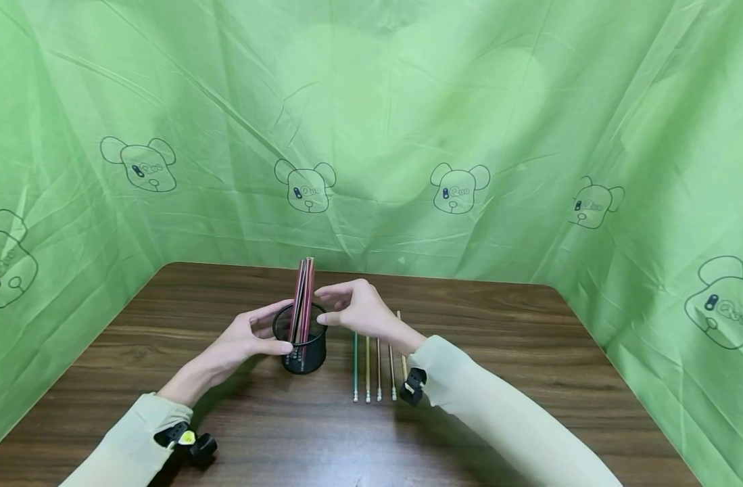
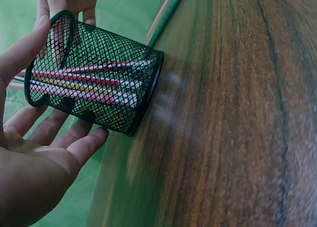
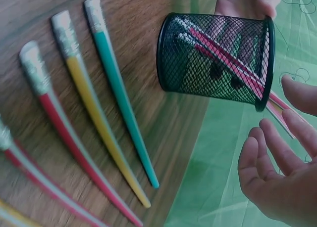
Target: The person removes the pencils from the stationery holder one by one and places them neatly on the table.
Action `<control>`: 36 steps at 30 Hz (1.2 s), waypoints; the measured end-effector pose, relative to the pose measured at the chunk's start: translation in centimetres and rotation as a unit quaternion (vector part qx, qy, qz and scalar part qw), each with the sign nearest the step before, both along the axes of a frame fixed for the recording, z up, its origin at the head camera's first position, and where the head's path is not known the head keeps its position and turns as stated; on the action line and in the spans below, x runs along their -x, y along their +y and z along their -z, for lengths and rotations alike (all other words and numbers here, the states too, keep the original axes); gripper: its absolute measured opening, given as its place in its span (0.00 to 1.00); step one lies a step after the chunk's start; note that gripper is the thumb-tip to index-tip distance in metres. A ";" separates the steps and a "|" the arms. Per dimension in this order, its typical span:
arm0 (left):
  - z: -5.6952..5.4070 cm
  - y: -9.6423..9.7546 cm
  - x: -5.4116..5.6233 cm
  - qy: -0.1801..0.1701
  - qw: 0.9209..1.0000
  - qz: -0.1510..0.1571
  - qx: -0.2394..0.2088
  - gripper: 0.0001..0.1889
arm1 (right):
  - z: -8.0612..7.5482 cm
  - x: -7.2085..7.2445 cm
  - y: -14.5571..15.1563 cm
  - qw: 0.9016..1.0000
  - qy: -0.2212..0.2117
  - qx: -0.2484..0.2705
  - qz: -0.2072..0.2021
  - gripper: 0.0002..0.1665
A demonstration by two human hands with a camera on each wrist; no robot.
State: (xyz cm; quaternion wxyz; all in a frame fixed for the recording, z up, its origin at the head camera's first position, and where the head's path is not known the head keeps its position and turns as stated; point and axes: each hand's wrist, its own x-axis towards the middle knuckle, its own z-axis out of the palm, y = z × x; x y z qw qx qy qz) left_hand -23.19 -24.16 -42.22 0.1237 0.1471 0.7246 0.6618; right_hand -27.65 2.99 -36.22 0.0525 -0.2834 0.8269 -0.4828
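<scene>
A black mesh pencil cup (image 1: 305, 358) stands upright on the wooden table, with a bunch of pencils (image 1: 302, 297) leaning in it, eraser ends down. My left hand (image 1: 252, 335) holds the cup from the left, thumb at the rim and fingers curving round the far side; the left wrist view shows the fingers (image 2: 74, 143) along the mesh. On the other side, my right hand (image 1: 362, 311) hovers by the rim, fingers loosely bent and nothing between them. In the right wrist view those fingers (image 3: 277, 148) are apart from the cup and pencils.
Right of the cup, a row of several striped pencils, including a green pencil (image 1: 355, 368) and a yellow pencil (image 3: 94, 103), lies on the table (image 1: 499, 352), erasers toward me. My right forearm passes over part of the row. Green printed cloth (image 1: 383, 135) surrounds the table.
</scene>
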 end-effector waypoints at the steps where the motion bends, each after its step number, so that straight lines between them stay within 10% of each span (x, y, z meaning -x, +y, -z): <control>1: 0.0 0.0 0.0 0.001 1.000 0.000 0.000 0.44 | 0.0 0.1 -0.2 1.000 -0.001 0.003 -0.001 0.26; 36: 0.0 0.0 -0.1 0.002 1.000 -0.004 0.005 0.46 | 1.2 0.0 -2.7 0.999 -0.005 0.029 -0.012 0.27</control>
